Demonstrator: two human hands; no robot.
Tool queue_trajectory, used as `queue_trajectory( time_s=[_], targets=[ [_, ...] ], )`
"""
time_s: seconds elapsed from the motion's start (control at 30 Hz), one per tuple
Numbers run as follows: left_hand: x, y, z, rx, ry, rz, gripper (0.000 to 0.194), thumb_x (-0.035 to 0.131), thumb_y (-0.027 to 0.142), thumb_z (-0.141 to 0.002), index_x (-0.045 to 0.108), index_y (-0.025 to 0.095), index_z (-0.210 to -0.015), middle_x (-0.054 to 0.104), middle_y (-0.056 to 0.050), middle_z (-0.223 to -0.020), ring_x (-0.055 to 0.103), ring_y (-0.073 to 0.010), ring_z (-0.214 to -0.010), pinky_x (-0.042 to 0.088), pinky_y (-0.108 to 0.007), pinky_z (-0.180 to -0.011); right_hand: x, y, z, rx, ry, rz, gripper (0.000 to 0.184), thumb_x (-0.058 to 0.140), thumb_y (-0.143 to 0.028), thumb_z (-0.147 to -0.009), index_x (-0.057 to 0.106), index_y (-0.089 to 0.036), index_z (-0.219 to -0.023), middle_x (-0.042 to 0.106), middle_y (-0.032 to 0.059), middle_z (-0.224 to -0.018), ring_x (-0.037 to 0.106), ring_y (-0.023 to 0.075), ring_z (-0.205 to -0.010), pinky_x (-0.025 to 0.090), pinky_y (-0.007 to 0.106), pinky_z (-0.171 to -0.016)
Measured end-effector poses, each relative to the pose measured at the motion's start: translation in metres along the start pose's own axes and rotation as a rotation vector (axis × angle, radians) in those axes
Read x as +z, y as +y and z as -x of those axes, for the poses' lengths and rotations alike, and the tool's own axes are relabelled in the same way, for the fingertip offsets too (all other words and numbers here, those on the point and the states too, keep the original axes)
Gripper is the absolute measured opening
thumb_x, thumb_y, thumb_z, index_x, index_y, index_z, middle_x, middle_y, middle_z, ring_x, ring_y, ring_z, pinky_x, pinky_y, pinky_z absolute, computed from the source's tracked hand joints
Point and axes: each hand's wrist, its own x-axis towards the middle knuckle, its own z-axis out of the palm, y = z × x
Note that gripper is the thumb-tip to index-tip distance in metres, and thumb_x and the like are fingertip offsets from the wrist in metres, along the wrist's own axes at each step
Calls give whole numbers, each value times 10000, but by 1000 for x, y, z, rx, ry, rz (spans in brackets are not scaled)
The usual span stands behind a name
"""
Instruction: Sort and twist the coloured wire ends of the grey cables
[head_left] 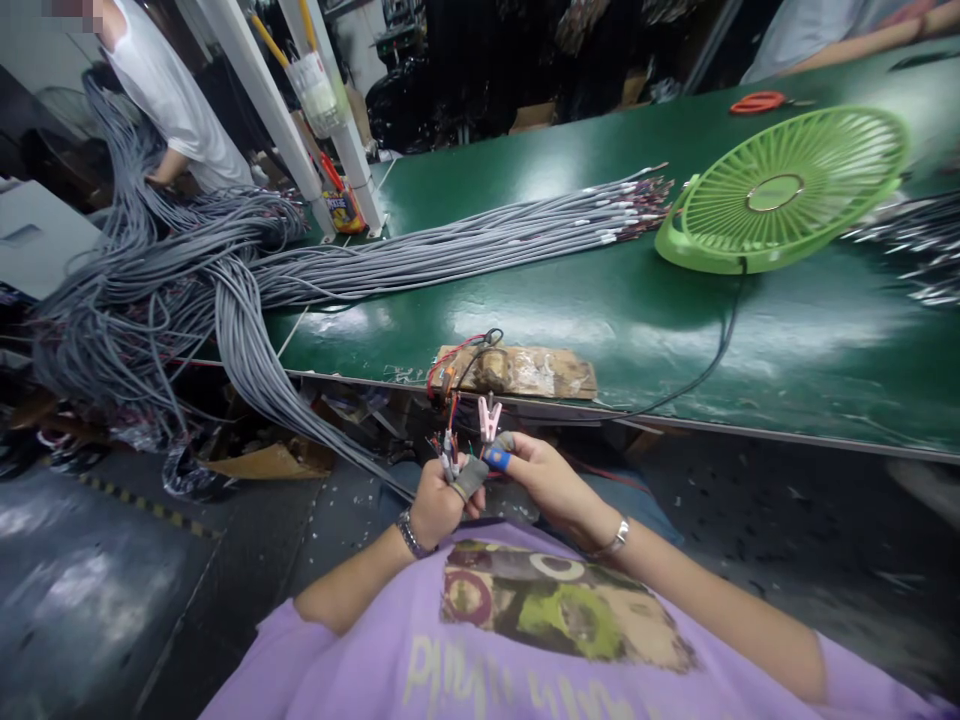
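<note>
Close in front of my shirt, my left hand (pixel 442 497) is wrapped round the ends of a bundle of grey cables (pixel 330 435). Their stripped ends with thin coloured wires stick up out of the fist. Just to the right, my right hand (pixel 538 474) pinches at the wire ends, fingertips together; a thin wire seems to be between them, too small to be sure. Both thumbs have wrappings, and a blue band circles a right finger. A pink clothespin (pixel 489 420) stands just beyond the right fingertips, at the wooden block (pixel 551 372) on the table edge.
A long green table (pixel 480 300) crosses the view, bearing a row of grey cables (pixel 465 240) and a green fan (pixel 780 195) with its cord. Tangled cables (pixel 142 300) pile up at the left. Orange-handled scissors (pixel 759 102) lie at the back. Two other people are beyond.
</note>
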Motion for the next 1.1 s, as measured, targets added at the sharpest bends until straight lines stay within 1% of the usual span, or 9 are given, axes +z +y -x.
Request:
queue_trajectory(
  time_s=[0.13,0.33,0.43,0.53,0.67,0.73,0.8,0.97,1.1],
  targets=[
    [2,-3,2,15,31,33,595,632,724,-657,524,166,-482,528,10,-405,462,-73,-333,355,-189,-361,-3,8,-3,1,1,-33,413,826,-488,-540,582,-172,-646,587,-36,-607,468,100,-575,354,250,-588],
    [0,-14,3,14,-6,157,566,649,706,-665,565,157,-560,552,11,-413,443,-68,-309,313,-186,-330,-22,11,-7,49,-172,-229,369,798,-488,-623,630,-171,-705,580,-23,-633,492,107,-587,400,250,-595],
    [3,-16,3,-3,-25,187,548,656,686,-680,592,148,-597,592,-6,-441,455,-71,-313,311,-186,-328,-24,8,-15,50,-121,-268,462,762,-604,-616,654,-171,-736,596,-2,-651,481,102,-561,399,243,-560],
    [7,-15,1,3,-38,192,542,665,672,-681,584,148,-568,608,-22,-448,466,-73,-316,318,-189,-334,-17,3,-24,18,-107,-189,545,710,-692,-608,657,-169,-751,614,22,-674,494,120,-572,407,258,-559],
    [12,-9,-3,-7,18,222,543,693,680,-630,589,151,-563,598,-20,-429,455,-77,-303,307,-195,-325,-7,-2,-30,-207,24,52,554,631,-728,-664,594,-178,-606,548,-4,-575,462,128,-561,388,266,-551],
    [14,-6,-5,-13,44,235,554,699,692,-601,578,154,-542,585,-19,-415,444,-78,-296,296,-199,-318,-2,-4,-31,-279,93,86,566,617,-736,-667,556,-186,-548,528,-12,-543,451,124,-545,386,262,-538],
    [15,-4,-6,-18,65,241,566,699,705,-581,557,160,-516,572,-17,-401,433,-77,-288,285,-202,-313,1,-3,-33,-229,80,-17,553,625,-730,-668,572,-189,-567,565,-2,-561,480,128,-539,405,258,-523],
    [18,0,-7,-27,84,243,597,677,743,-566,545,163,-506,563,-14,-393,415,-71,-281,275,-201,-314,4,4,-40,63,-79,-394,426,667,-610,-734,663,-185,-753,683,40,-695,572,150,-531,450,257,-459],
    [19,-1,-8,-58,88,242,597,682,742,-551,534,166,-501,555,-7,-383,408,-68,-278,273,-197,-316,2,10,-45,108,-50,-497,311,715,-500,-751,688,-190,-766,698,20,-695,573,123,-502,476,237,-479]
  ],
)
